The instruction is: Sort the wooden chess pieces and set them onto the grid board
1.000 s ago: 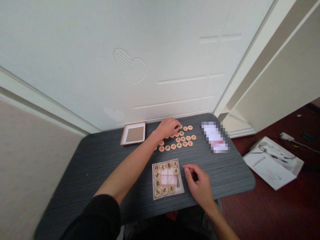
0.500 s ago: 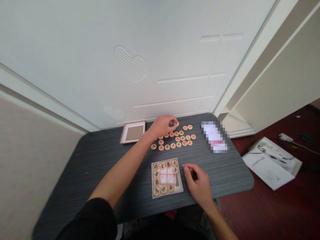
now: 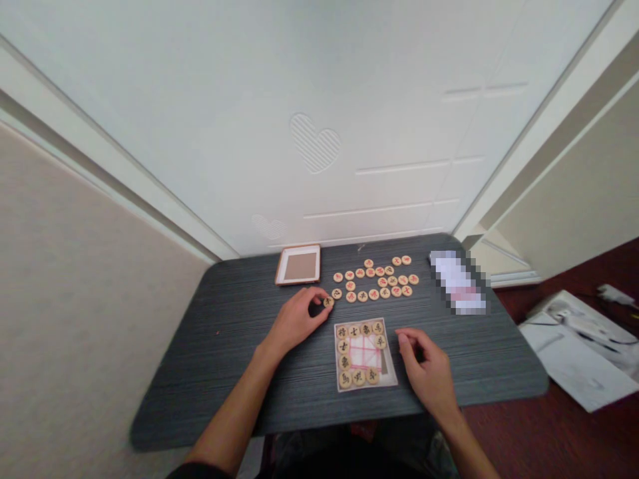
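Pinching a xiangqi piece [image 3: 328, 302] in your left grip [image 3: 294, 320], you keep your right grip [image 3: 424, 376] curled on nothing visible; pieces [image 3: 354, 330] line the board [image 3: 364, 354], and a loose cluster [image 3: 374, 283] remains on the counter [image 3: 210, 372].

Soft, even indoor light; wide-angle edges bow.

Head-worn view, forward and downward

A white door [image 3: 299, 120] embossed with hearts rises behind the dark grey bench [image 3: 200, 372], between a beige wall [image 3: 84, 319] and a white cabinet [image 3: 564, 193], above a dark red floor [image 3: 509, 439].
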Demonstrator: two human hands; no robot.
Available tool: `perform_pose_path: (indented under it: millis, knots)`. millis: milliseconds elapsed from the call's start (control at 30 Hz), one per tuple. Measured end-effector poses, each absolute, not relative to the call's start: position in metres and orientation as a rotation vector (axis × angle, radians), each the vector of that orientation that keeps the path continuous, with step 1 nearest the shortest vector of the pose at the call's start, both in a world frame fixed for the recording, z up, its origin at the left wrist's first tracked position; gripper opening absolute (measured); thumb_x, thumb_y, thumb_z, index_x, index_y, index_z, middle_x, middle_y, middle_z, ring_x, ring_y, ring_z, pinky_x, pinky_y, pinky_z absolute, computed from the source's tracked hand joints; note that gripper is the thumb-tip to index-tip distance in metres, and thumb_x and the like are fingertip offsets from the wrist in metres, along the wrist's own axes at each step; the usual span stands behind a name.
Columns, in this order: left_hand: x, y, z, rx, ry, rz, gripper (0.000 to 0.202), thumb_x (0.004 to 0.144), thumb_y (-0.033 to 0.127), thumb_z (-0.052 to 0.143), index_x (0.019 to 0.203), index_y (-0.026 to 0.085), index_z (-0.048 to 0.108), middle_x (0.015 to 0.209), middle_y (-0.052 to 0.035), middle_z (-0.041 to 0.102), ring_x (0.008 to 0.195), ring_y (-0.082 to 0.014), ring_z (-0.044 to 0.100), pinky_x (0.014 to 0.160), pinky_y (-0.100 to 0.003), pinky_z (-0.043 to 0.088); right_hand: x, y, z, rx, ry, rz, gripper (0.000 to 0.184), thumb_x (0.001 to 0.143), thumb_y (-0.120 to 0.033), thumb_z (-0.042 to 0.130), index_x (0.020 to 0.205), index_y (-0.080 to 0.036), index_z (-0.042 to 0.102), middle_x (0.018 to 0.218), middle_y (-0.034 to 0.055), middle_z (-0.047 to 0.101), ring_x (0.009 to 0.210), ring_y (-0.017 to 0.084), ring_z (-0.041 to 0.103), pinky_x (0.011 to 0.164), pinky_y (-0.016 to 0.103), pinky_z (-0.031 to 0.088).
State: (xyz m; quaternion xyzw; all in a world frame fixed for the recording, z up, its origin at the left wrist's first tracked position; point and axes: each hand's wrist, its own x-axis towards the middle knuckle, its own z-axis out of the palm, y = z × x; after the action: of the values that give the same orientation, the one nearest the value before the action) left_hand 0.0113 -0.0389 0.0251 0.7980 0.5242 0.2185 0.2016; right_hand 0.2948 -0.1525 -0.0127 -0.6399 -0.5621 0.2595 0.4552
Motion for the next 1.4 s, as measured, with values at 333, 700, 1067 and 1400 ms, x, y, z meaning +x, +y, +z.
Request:
perform_pose_path:
  millis: [333, 700, 1067, 1400]
  knots:
    - [0.014, -0.033, 0.01, 2.27, 1.365, 0.693, 0.018, 0.09, 0.041, 0.065, 0.101, 0.026, 0.063, 0.097, -0.0025, 0.068, 0.089, -0.0222, 0.063, 0.084, -0.037, 0.052, 0.29, -0.152, -0.011, -1.613, -1.392, 0.617, 0.031, 0.096, -0.045, 0.056, 0.098, -0.02, 0.074, 0.08, 0.0044, 0.075, 0.069, 0.019, 0.068, 0.066, 0.029, 0.054]
    - [0.005, -0.033, 0.004, 2.236, 1.263, 0.778, 0.009, 0.092, 0.033, 0.063, 0.097, 0.026, 0.065, 0.098, -0.0025, 0.069, 0.091, -0.0221, 0.063, 0.085, -0.037, 0.052, 0.327, -0.076, 0.016, -1.597, -1.685, 0.224, 0.024, 0.093, -0.038, 0.061, 0.106, -0.021, 0.072, 0.1, 0.008, 0.075, 0.091, 0.024, 0.066, 0.081, 0.038, 0.052]
    - [0.003, -0.033, -0.006, 2.26, 1.233, 0.81, 0.01, 0.095, 0.025, 0.059, 0.103, 0.024, 0.066, 0.1, -0.0034, 0.069, 0.092, -0.0212, 0.061, 0.085, -0.037, 0.049, 0.338, -0.009, 0.015, -1.643, -2.198, 0.133, 0.012, 0.089, -0.031, 0.067, 0.091, -0.025, 0.077, 0.093, 0.0045, 0.077, 0.098, 0.026, 0.063, 0.087, 0.036, 0.043]
    - [0.003, -0.034, -0.005, 2.263, 1.234, 0.821, 0.01, 0.096, 0.027, 0.06, 0.103, 0.024, 0.066, 0.102, -0.0035, 0.069, 0.092, -0.0212, 0.062, 0.085, -0.036, 0.049, 0.332, 0.005, 0.019, -1.839, -2.261, 0.087, 0.011, 0.083, -0.036, 0.073, 0.086, -0.025, 0.075, 0.084, 0.0043, 0.075, 0.092, 0.026, 0.064, 0.079, 0.033, 0.037]
